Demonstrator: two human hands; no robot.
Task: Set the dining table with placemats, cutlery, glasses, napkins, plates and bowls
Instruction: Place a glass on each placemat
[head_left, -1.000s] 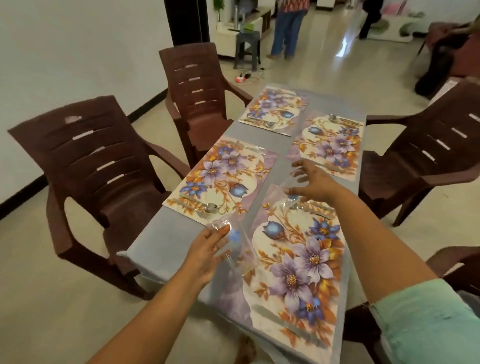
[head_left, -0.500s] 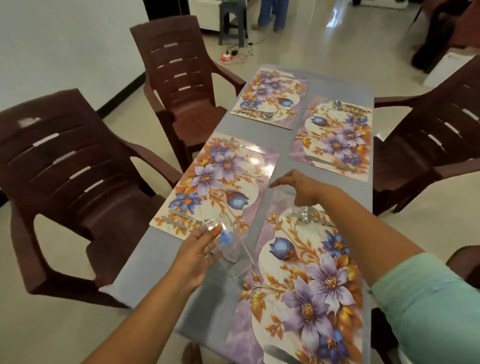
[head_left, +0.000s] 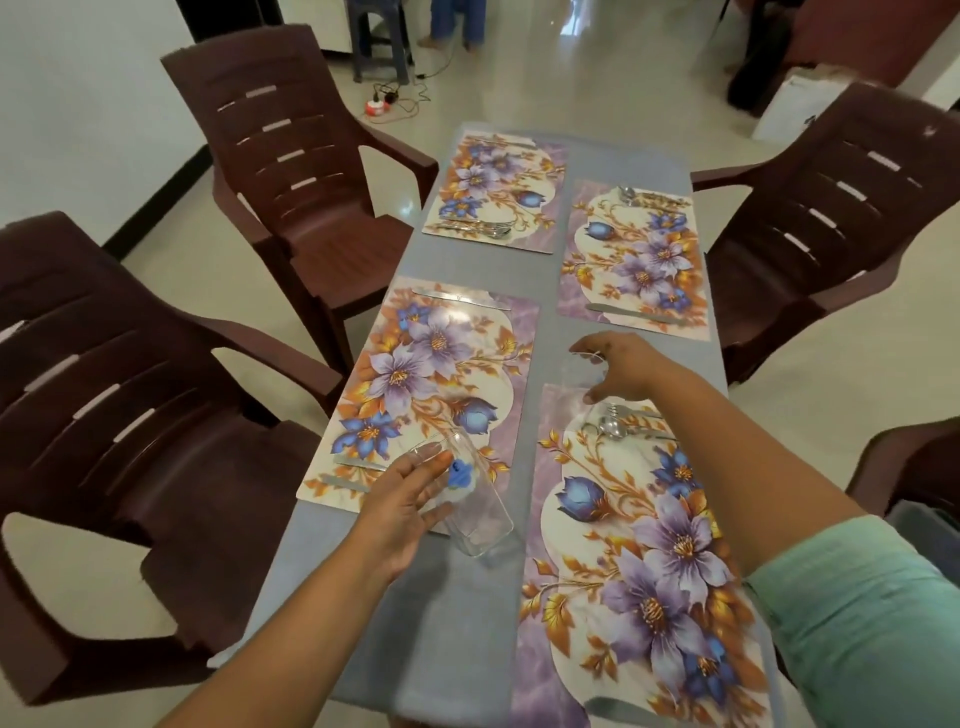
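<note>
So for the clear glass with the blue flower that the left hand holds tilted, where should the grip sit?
Around the mid-wall of the glass, coming from its left side as the left hand does. It is tall and straight-walled, and it leans with the thick base toward the camera, so fingers wrapped round the sides can turn it upright.

Left hand (head_left: 402, 499) curled gripping, right hand (head_left: 618, 366) outstretched, fingers clasped
</note>
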